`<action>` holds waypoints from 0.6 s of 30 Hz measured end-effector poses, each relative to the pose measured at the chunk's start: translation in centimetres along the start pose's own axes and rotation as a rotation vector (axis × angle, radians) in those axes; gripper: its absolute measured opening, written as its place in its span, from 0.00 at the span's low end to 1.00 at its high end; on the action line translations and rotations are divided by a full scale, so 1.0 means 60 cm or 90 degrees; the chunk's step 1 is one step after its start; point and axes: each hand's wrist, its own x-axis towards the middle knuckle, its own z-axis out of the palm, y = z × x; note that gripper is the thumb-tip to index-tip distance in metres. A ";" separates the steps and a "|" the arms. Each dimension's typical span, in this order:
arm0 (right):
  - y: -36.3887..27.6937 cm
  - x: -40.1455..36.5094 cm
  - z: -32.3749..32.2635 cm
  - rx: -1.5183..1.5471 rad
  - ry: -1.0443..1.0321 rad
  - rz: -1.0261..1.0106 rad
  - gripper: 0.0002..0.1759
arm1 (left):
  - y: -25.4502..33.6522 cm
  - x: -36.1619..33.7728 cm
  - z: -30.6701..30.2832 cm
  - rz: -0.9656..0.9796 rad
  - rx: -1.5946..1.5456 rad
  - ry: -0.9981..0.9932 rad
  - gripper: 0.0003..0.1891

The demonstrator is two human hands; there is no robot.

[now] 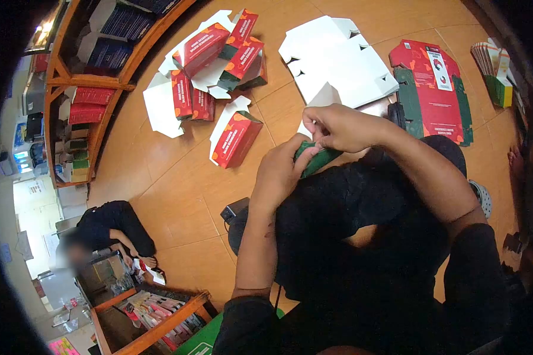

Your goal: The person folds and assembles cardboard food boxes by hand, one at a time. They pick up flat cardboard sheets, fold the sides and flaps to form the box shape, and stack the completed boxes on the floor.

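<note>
Both my hands meet over my lap on a green and white cardboard box piece (321, 161). My left hand (283, 168) grips its near left side, with the thumb on the green surface. My right hand (340, 127) pinches its upper edge, fingers bent together. A white flap stands up just beyond my fingers. Past my hands lies a stack of flat white box blanks (334, 56) on the floor. To its right is a flat red and green blank (435, 94). Folded red boxes (204, 50) lie in a pile at the upper left, with one red box (237, 139) closer.
Wooden shelves (95, 80) with stacked goods stand at the left. Another person (115, 228) sits at the lower left, holding something red and white. A wooden rack (160, 322) is near the bottom. Folded cartons (496, 74) stand at the far right; a black object (236, 208) is beside my leg.
</note>
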 end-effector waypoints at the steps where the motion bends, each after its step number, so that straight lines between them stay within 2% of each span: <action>1: -0.001 0.000 0.001 -0.053 -0.007 0.006 0.14 | -0.003 0.001 0.008 0.050 0.078 0.032 0.14; 4: 0.002 -0.003 -0.009 -0.031 -0.022 -0.035 0.12 | -0.021 0.004 -0.005 0.012 -0.036 -0.026 0.13; 7: -0.007 -0.003 -0.014 -0.019 -0.015 -0.070 0.10 | -0.047 0.007 -0.019 -0.004 -0.149 -0.019 0.13; 9: -0.013 -0.005 -0.015 -0.019 -0.001 -0.070 0.11 | -0.041 0.005 -0.016 -0.009 -0.146 -0.023 0.12; 11: -0.018 -0.006 -0.012 -0.093 -0.006 -0.054 0.10 | -0.016 0.001 -0.014 -0.026 -0.007 -0.021 0.13; 12: -0.017 -0.006 -0.010 -0.093 -0.006 -0.047 0.10 | -0.013 0.000 -0.006 -0.025 -0.012 -0.026 0.13; 14: -0.011 -0.005 -0.005 -0.102 -0.021 -0.049 0.10 | -0.007 0.000 0.008 0.026 0.064 -0.010 0.15; 18: -0.013 -0.005 -0.012 -0.144 -0.021 -0.035 0.10 | -0.009 0.005 0.013 0.066 0.002 0.054 0.15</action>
